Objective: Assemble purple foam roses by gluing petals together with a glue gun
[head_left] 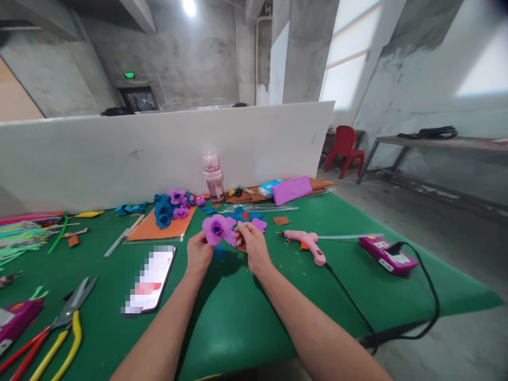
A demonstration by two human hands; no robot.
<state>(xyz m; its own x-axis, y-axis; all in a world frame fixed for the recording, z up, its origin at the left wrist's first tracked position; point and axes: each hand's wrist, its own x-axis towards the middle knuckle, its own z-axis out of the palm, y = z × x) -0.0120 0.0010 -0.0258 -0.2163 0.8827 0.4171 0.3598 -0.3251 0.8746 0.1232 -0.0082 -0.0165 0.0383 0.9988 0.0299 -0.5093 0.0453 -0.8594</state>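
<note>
My left hand (199,253) and my right hand (251,244) are raised over the middle of the green table (238,317). Together they hold a purple foam flower (216,228). The left fingers pinch it from below. The right fingers grip a purple petal (230,237) at its right side. Just behind my hands lie loose blue, purple and red foam pieces (248,216).
A pink glue gun (307,243) lies to the right, its black cord running to a purple power strip (387,255). A phone (150,279) lies to the left; scissors and yellow pliers (67,323) lie at the near left. Finished flowers (171,207), a pink bottle (212,175) and a white divider (119,153) are behind.
</note>
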